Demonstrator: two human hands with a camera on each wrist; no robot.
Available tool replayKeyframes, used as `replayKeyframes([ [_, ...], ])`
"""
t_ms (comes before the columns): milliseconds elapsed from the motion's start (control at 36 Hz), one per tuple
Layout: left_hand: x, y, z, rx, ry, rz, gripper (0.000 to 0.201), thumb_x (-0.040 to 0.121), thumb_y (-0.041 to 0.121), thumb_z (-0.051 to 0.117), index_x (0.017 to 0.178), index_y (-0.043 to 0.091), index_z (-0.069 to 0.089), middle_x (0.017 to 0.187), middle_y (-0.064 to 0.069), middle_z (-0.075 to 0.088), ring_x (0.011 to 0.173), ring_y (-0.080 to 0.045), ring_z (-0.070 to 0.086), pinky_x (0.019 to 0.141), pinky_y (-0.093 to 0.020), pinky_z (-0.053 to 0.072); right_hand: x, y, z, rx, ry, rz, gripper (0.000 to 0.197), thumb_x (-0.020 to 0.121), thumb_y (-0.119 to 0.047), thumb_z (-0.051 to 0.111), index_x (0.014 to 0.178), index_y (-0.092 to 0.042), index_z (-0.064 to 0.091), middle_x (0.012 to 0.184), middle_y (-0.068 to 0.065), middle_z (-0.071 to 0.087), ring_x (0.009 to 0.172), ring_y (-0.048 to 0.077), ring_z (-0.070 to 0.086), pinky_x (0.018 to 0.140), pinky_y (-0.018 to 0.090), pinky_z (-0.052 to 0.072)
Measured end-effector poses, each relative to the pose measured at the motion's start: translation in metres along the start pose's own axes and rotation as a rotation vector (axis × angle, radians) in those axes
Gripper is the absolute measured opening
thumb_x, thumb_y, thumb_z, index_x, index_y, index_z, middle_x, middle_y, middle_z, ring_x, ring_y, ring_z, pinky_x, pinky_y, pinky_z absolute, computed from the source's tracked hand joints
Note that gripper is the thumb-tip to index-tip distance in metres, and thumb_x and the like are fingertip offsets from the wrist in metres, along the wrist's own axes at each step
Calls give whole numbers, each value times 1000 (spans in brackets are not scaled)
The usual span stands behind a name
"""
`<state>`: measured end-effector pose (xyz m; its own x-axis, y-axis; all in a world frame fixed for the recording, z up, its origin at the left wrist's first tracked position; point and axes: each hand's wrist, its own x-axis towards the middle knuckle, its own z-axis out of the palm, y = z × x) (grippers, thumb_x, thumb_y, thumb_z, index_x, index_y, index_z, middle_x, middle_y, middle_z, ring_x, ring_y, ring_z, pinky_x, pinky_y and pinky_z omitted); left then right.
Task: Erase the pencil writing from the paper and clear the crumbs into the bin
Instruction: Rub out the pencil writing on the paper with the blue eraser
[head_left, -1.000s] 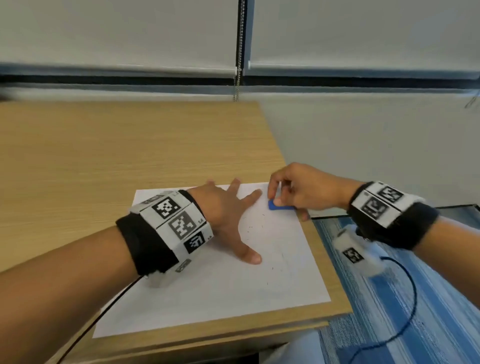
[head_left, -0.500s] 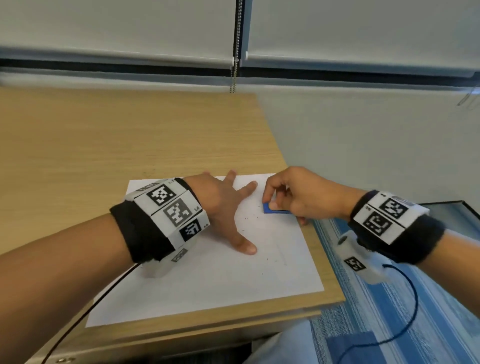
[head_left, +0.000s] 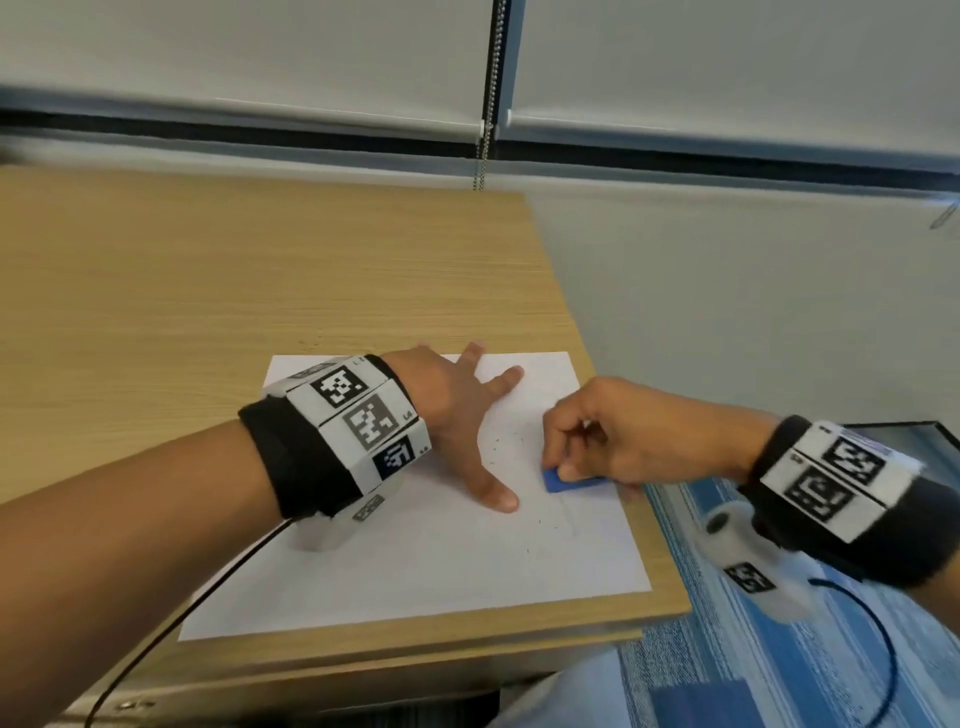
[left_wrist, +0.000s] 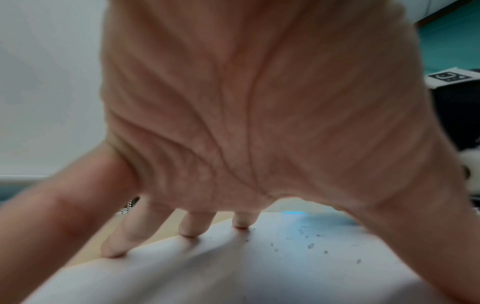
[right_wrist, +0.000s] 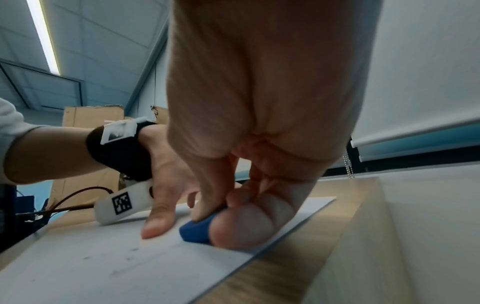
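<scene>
The paper (head_left: 441, 561) is a white sheet, flat on the desk (head_left: 208, 291), at the near right corner. Small dark crumbs (left_wrist: 310, 245) lie scattered on it, btw. the two hands. The left hand (head_left: 457, 415) is spread wide w/ straight fingers and presses the sheet down, holding nothing. The right hand (head_left: 623, 441) pinches a small blue eraser (head_left: 563, 480) w/ curled fingers; the eraser touches the paper near its right edge, just beside the left thumb.

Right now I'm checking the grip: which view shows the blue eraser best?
The right wrist view: the eraser fills the foreground, pinched by the right hand. The head view shows it small, part-covered; the left wrist view shows only a blue glow.
</scene>
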<state>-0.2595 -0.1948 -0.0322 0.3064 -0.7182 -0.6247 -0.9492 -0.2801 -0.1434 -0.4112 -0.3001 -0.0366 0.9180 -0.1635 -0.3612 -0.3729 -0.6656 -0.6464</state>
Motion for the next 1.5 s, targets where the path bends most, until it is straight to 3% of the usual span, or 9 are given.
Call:
replayKeyframes([
  [194, 0, -1, 1, 1, 9, 1, 129, 58, 90, 56, 141, 47, -33, 156, 3, -34, 147, -45, -4, 113, -55, 22, 22, -3, -9, -50, 274, -1, 17, 89, -5, 58, 82, -18, 67, 70, 13, 55, 47, 12, 50, 44, 36, 55],
  [361, 2, 0, 0, 13, 0, -2, 130, 59, 89, 58, 142, 46, -32, 155, 5, -36, 147, -46, -3, 111, -56, 25, -13, -1, 11, 12, -19, 5, 9, 89, -9, 64, 85, -16, 69, 71, 15, 59, 50, 31, 52, 44, 34, 52],
  [444, 1, 1, -1, 15, -3, -2, 130, 59, 89, 58, 142, 46, -33, 155, 4, -36, 147, -45, 0, 111, -54, 25, -8, -5, 5, -74, 50, -2, 10, 89, -10, 64, 87, -17, 70, 73, 19, 63, 51, 35, 57, 49, 39, 54],
  [556, 1, 0, 0, 30, 19, -2, 130, 57, 91, 56, 142, 46, -32, 157, 4, -34, 148, -42, 7, 112, -51, 26, 2, -2, -5, -52, 221, 34, 11, 91, -5, 58, 87, -12, 67, 66, 13, 54, 39, 16, 52, 47, 39, 54],
  [750, 2, -1, 0, 19, 11, 7, 131, 57, 90, 57, 144, 45, -30, 156, 5, -33, 148, -43, 2, 112, -55, 23, -27, -2, 13, 11, -42, 9, 9, 90, -8, 63, 88, -15, 70, 79, 23, 63, 49, 26, 53, 45, 23, 45],
  [917, 1, 0, -1, 47, 29, 6, 131, 57, 91, 56, 144, 44, -30, 158, 2, -31, 148, -40, 12, 111, -49, 28, -9, 0, 6, -37, 237, 17, 14, 91, -6, 59, 84, -16, 66, 71, 24, 59, 42, 16, 51, 44, 26, 48],
  [1083, -1, 1, -2, 33, 9, 4, 130, 59, 89, 57, 144, 44, -30, 157, 2, -33, 148, -40, 9, 111, -50, 26, -31, -2, 16, 1, 11, -8, 9, 90, -11, 64, 88, -18, 69, 79, 18, 65, 57, 35, 56, 48, 25, 48],
  [1194, 0, 1, -1, 35, 14, -1, 130, 58, 90, 56, 143, 45, -31, 157, 3, -32, 148, -39, 12, 110, -50, 27, -8, -7, 8, -75, 201, 11, 10, 91, -6, 61, 89, -12, 69, 77, 22, 62, 41, 5, 50, 41, 16, 42],
  [1500, -1, 3, -4, 33, 0, -3, 131, 60, 87, 59, 145, 43, -31, 156, 3, -34, 148, -39, 8, 111, -50, 26, -27, -12, 23, -7, 96, 15, 9, 91, -9, 61, 92, -15, 68, 70, 10, 56, 43, 7, 47, 43, 24, 48],
])
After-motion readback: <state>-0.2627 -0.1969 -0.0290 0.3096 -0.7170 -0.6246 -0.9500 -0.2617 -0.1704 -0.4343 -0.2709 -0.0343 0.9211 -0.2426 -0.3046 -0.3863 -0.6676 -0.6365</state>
